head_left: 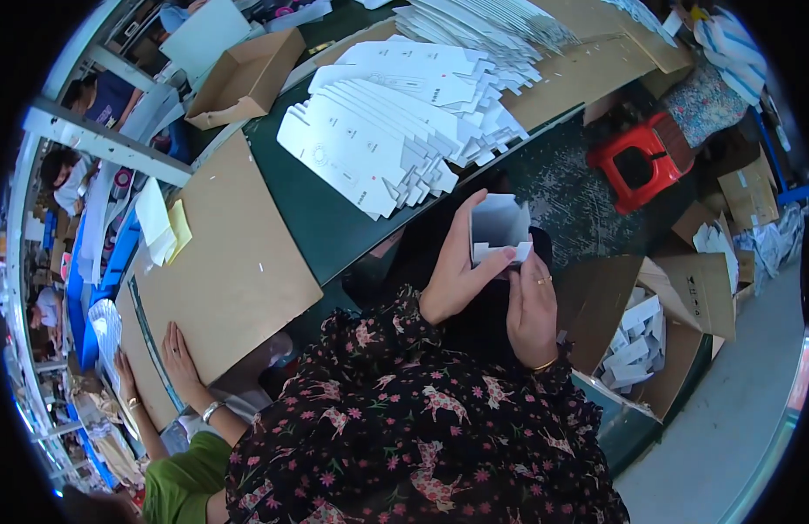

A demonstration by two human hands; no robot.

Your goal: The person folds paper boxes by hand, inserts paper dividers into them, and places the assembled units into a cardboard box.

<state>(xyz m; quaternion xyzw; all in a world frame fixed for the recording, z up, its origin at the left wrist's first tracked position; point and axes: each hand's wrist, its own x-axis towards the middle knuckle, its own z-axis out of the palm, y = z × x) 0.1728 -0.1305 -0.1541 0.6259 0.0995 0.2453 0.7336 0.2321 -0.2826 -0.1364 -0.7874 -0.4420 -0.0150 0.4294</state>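
A small white carton point(500, 220), opened into a square tube, is held in front of me above my lap. My left hand point(457, 271) wraps its left side, with the thumb lying across the near flaps. My right hand point(533, 306) grips the near right corner, its fingers by a small end flap. The carton's inside faces up and its bottom is hidden. Just beyond, fanned stacks of flat white carton blanks point(361, 140) lie on the dark green table point(286, 183).
More flat blanks point(474, 35) lie at the back. On my right a cardboard box point(684, 367) holds folded white cartons; a red stool point(642, 163) stands beyond. An empty cardboard tray point(247, 74) sits far left. A co-worker's hands point(179, 354) rest on brown cardboard at left.
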